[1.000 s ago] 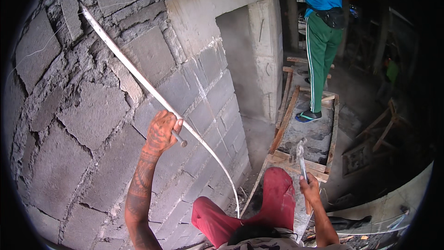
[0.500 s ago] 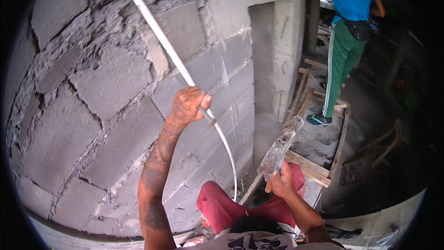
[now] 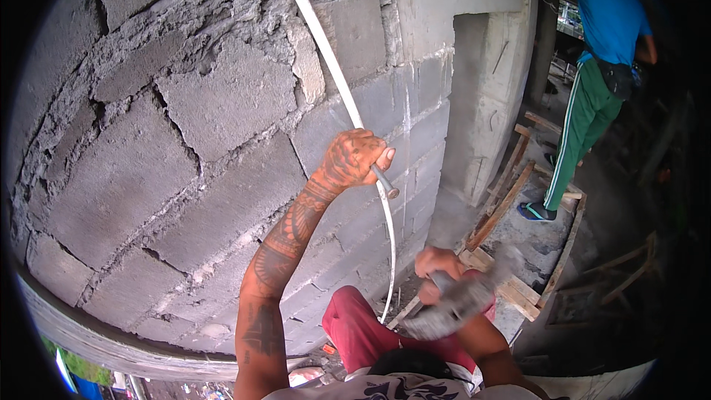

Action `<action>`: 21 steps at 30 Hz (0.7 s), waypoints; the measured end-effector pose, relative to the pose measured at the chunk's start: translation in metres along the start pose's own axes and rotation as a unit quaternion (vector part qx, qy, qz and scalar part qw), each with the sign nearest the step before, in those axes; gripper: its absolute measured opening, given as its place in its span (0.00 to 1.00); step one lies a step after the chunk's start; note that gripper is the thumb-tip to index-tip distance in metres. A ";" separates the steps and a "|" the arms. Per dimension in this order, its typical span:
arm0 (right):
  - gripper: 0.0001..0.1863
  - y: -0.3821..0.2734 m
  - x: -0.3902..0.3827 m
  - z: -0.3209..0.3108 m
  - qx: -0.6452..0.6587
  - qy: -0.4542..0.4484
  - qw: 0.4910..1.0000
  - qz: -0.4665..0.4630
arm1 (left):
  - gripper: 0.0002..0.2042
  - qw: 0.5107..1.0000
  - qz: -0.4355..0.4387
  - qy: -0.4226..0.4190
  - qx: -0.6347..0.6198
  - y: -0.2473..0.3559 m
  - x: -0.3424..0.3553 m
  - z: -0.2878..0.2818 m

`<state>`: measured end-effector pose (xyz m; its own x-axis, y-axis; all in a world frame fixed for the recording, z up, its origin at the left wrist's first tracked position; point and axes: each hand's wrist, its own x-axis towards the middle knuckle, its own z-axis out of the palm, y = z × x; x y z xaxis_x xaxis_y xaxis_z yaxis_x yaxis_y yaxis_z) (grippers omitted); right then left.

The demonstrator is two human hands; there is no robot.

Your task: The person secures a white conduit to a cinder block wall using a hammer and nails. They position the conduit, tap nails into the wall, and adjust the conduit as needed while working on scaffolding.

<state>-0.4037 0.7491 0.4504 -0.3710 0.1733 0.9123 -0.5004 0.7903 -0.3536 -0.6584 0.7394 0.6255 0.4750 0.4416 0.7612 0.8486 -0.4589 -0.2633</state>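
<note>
My left hand (image 3: 358,159), at the end of a tattooed forearm, is closed round a steel chisel (image 3: 385,182). The chisel's flattened head sticks out below the thumb, and its other end is hidden by the fist. Behind that hand runs a white flexible pipe (image 3: 318,35) along the block wall (image 3: 226,100); whether the fingers also touch it I cannot tell. Lower right, my right hand (image 3: 438,270) grips a grey, dust-caked hammer (image 3: 453,316), smeared by motion. It is above my right knee, apart from the chisel.
Ahead, a person in a blue shirt (image 3: 603,11) and green trousers stands on a plank platform (image 3: 518,296) with wooden framing. A concrete-framed doorway (image 3: 474,96) opens beside the wall. Loose timber (image 3: 626,274) lies in the dark area at right. My red trouser leg (image 3: 352,326) is below.
The right hand's hammer has swung down from its raised position and tilted. My left hand keeps the chisel. The whole view has shifted, with the wall and person appearing further right.
</note>
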 end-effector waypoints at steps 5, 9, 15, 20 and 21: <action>0.21 -0.002 0.009 0.011 -0.099 0.086 0.953 0.273 | 0.16 0.999 0.034 0.019 -0.009 0.000 -0.007 0.000; 0.14 -0.012 0.006 0.004 -0.096 0.087 0.992 0.004 | 0.16 0.999 0.039 0.000 -0.012 -0.004 -0.006 0.004; 0.10 0.005 0.016 0.016 -0.145 -0.010 0.953 0.265 | 0.16 0.999 0.020 -0.009 -0.026 -0.008 -0.010 0.001; 0.18 -0.010 0.012 0.012 -0.112 0.100 0.988 0.041 | 0.18 1.000 0.010 0.009 -0.011 -0.007 -0.010 0.006; 0.17 -0.013 0.012 0.010 -0.093 0.074 0.993 0.027 | 0.18 1.000 0.015 0.017 -0.009 -0.009 -0.007 0.009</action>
<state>-0.4089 0.7351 0.4637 -0.2678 0.2925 0.9180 -0.3242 0.8699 -0.3717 -0.6673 0.7476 0.6168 0.4922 0.4007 0.7728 0.8293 -0.4855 -0.2766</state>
